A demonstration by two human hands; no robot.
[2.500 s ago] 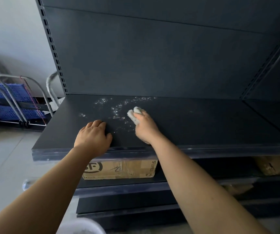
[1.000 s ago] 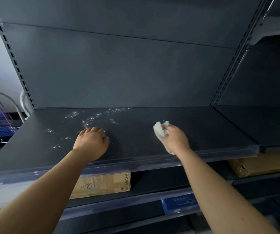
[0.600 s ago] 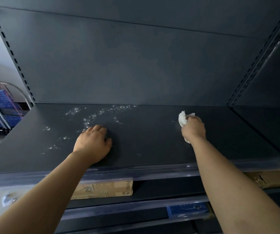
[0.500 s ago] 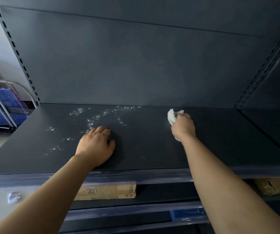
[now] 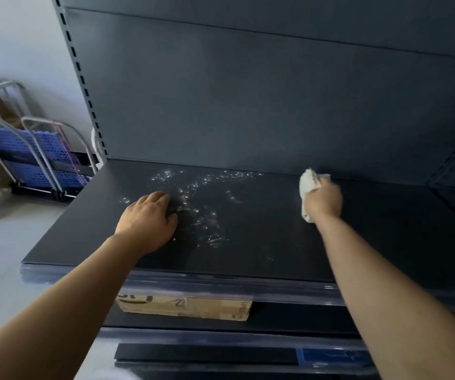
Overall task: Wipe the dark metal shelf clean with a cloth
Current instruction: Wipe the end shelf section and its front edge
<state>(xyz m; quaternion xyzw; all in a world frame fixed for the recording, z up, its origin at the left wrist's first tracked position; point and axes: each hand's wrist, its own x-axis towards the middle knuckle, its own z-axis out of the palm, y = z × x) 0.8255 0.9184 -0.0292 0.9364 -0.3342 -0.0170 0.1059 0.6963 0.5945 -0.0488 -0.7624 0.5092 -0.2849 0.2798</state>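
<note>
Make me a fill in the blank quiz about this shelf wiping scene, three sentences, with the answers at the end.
1. The white cloth is held in the person's ______ hand.
2. The other hand, the left hand, rests flat on the dark shelf with ______ in its grip.
3. The glistening droplets lie on the shelf between the two ______.

Missing words: right; nothing; hands

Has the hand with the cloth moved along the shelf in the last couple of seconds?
Yes. The right hand with the white cloth went from the water droplets rightward and toward the back panel.
</note>
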